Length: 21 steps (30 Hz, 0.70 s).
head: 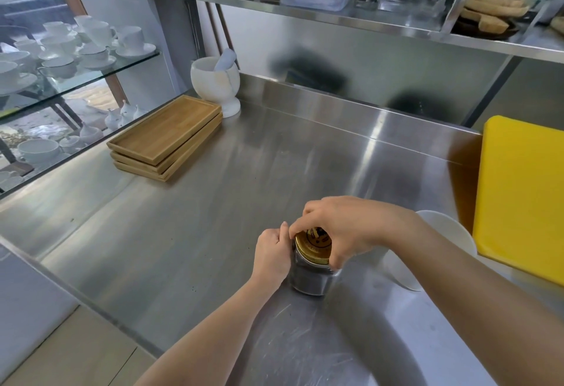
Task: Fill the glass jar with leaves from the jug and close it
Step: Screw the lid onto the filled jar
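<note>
While left hand (pixel 272 256) clamps jar (pixel 311 279) side, right hand (pixel 341 227) grip pinches lid (pixel 311 248) on top.

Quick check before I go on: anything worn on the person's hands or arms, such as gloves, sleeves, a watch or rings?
Nothing visible. The left hand and right hand are bare, without gloves, and both forearms are uncovered to the frame edge: no sleeves, watch or bracelet. No rings show on the visible fingers.

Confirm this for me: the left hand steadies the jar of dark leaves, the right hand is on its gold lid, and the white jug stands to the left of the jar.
One thing is wrong. The head view shows the white jug to the right of the jar, behind the right forearm. The rest holds: left hand steadies the jar, right hand is on the gold lid.
</note>
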### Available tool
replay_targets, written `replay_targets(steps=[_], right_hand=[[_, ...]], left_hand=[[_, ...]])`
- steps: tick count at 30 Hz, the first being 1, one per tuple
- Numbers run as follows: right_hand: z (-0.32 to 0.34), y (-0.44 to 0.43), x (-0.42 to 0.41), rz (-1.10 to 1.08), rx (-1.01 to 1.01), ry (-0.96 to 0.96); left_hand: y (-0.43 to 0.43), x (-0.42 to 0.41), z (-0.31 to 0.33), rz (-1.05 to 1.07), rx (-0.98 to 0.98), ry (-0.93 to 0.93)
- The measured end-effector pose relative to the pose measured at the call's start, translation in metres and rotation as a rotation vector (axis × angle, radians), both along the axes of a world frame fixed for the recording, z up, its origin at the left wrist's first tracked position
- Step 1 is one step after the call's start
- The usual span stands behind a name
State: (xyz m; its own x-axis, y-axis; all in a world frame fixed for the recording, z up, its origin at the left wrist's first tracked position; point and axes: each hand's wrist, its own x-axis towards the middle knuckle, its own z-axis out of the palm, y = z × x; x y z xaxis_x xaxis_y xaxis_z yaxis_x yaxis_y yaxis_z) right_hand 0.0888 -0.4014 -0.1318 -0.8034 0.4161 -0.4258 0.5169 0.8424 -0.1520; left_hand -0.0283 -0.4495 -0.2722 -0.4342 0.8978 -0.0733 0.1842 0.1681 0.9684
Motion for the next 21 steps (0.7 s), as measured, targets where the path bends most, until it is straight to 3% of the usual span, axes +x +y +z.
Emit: replay_targets(steps=[7,13,21], right_hand=[[-0.007,0.001,0.010,-0.067,-0.068,0.099],[-0.002,0.007,0.011,-0.058,-0.116,0.072],[-0.023,-0.019,0.010,-0.263,0.283,0.158]], left_hand=[[-0.001,0.001,0.000,0.005,-0.012,-0.004],[-0.002,0.003,-0.002,0.009,-0.013,0.052],[-0.001,0.007,-0.004,0.074,-0.019,0.016]])
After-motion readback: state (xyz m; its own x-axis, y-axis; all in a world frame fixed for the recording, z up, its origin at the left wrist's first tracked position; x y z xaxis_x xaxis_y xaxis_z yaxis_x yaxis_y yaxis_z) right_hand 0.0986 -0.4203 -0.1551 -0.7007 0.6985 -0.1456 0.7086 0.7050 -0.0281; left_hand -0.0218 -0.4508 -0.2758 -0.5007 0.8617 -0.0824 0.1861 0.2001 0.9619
